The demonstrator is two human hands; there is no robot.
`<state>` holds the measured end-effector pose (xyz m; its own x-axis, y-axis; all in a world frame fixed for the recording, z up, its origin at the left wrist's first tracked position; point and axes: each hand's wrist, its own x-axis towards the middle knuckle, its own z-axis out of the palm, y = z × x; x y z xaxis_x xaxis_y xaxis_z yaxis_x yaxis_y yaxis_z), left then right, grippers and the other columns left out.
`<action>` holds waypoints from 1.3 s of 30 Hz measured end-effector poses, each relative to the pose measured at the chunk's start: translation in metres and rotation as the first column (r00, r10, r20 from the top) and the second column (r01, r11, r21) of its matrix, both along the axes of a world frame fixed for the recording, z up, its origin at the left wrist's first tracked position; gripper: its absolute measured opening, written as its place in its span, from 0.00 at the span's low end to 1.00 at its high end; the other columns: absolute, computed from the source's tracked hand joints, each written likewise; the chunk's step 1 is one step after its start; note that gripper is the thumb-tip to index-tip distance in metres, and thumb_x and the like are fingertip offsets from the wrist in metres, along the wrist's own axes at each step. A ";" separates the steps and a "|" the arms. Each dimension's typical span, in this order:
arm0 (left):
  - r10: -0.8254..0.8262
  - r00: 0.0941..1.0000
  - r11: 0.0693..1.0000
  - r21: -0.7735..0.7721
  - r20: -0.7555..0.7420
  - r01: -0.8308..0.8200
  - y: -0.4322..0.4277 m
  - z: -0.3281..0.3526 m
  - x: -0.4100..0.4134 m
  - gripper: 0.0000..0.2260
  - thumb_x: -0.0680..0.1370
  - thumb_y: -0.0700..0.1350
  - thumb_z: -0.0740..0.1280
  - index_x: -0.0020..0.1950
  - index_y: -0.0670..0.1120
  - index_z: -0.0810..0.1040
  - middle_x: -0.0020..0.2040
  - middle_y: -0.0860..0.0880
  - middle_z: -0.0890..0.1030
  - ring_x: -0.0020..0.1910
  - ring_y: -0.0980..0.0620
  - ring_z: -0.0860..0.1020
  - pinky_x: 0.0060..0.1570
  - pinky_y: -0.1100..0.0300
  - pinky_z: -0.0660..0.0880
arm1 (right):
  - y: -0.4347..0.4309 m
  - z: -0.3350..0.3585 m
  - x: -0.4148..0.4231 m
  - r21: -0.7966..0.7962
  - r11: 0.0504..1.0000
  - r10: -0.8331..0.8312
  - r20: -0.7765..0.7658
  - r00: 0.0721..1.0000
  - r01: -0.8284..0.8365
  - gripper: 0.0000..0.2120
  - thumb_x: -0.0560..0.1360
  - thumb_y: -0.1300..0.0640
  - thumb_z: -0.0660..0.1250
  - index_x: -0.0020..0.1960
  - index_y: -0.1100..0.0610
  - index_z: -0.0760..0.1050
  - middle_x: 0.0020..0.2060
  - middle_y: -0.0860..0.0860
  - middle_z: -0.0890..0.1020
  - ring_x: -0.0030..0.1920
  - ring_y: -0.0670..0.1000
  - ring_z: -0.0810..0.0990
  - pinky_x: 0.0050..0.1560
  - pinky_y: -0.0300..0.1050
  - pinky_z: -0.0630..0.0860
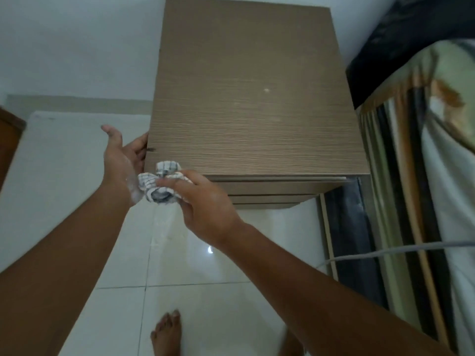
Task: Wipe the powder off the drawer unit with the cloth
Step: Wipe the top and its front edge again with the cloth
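Two hands meet just off the front left corner of the drawer unit (pixel 253 104), and how each is set suggests a sweep-and-catch. The right hand (pixel 205 201) is closed around a bunched checked cloth (pixel 159 183), fingers curled over the wad so that a firm, rounded pad sticks out toward the left. The left hand (pixel 123 160) is open, palm up and cupped, holding nothing; its fingertips touch the unit's left edge and the heel of the palm sits right under the cloth. White powder (pixel 133 187) clings to that palm and wrist, which fits with the hand serving as a tray, so that what is pushed over the edge lands there rather than on the tiled floor (pixel 180 265) beneath.

Beyond both hands, the wood-grain top looks nearly bare; one small pale speck (pixel 266 90) remains well past the right hand's knuckles, and a faint haze may linger around it, though the blur makes that uncertain. By my reading the wiping is mostly done, with that speck left to fetch. To the right of the right forearm lies a bed (pixel 424 176).
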<state>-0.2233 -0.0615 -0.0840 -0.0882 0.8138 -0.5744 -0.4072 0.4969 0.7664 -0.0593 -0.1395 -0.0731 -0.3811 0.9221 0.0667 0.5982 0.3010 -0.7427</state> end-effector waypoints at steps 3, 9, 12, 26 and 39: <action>0.231 0.958 0.972 0.069 -0.171 -0.223 0.000 0.023 0.005 0.30 0.83 0.66 0.47 0.55 0.47 0.81 0.60 0.47 0.84 0.58 0.48 0.83 0.60 0.53 0.76 | 0.012 0.027 0.039 -0.247 0.921 -0.357 -0.235 0.904 0.300 0.14 0.81 0.53 0.65 0.67 0.46 0.75 0.52 0.48 0.84 0.48 0.45 0.84 0.49 0.47 0.83; 0.389 0.868 0.866 0.444 -0.308 -0.231 0.009 0.072 0.085 0.06 0.82 0.48 0.65 0.48 0.49 0.80 0.52 0.47 0.85 0.48 0.54 0.83 0.49 0.60 0.77 | 0.048 0.049 0.165 -0.354 0.626 -0.773 -0.164 0.613 0.695 0.09 0.80 0.49 0.67 0.58 0.50 0.74 0.46 0.47 0.83 0.42 0.43 0.83 0.38 0.35 0.76; 0.198 0.834 0.877 0.473 -0.515 0.084 0.009 0.078 0.153 0.09 0.80 0.48 0.69 0.57 0.46 0.82 0.54 0.50 0.85 0.48 0.58 0.82 0.49 0.66 0.77 | 0.058 0.046 0.214 -0.334 0.560 -0.815 -0.057 0.577 0.758 0.13 0.79 0.47 0.66 0.59 0.53 0.78 0.48 0.51 0.84 0.48 0.50 0.83 0.45 0.41 0.78; -0.346 -0.139 0.224 -0.225 -0.928 0.948 0.010 0.019 0.331 0.29 0.84 0.38 0.56 0.82 0.39 0.44 0.82 0.39 0.40 0.81 0.42 0.38 0.79 0.48 0.40 | 0.051 0.040 0.296 -0.103 0.839 -0.467 0.367 0.805 0.534 0.29 0.82 0.66 0.58 0.80 0.62 0.53 0.81 0.56 0.53 0.80 0.53 0.54 0.79 0.46 0.53; -0.278 -0.304 0.197 -0.364 -0.911 0.910 0.022 0.017 0.334 0.33 0.81 0.37 0.58 0.81 0.36 0.43 0.82 0.36 0.43 0.81 0.39 0.40 0.79 0.48 0.43 | 0.051 0.003 0.297 -0.087 0.922 -0.288 0.501 0.816 0.378 0.33 0.82 0.65 0.59 0.81 0.60 0.45 0.81 0.54 0.42 0.81 0.53 0.42 0.80 0.49 0.51</action>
<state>0.1110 -0.0393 -0.0669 0.6063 0.7251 -0.3265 0.7913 -0.5096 0.3379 0.2382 -0.0888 -0.0697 0.0086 0.9769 -0.2135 0.9264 -0.0882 -0.3660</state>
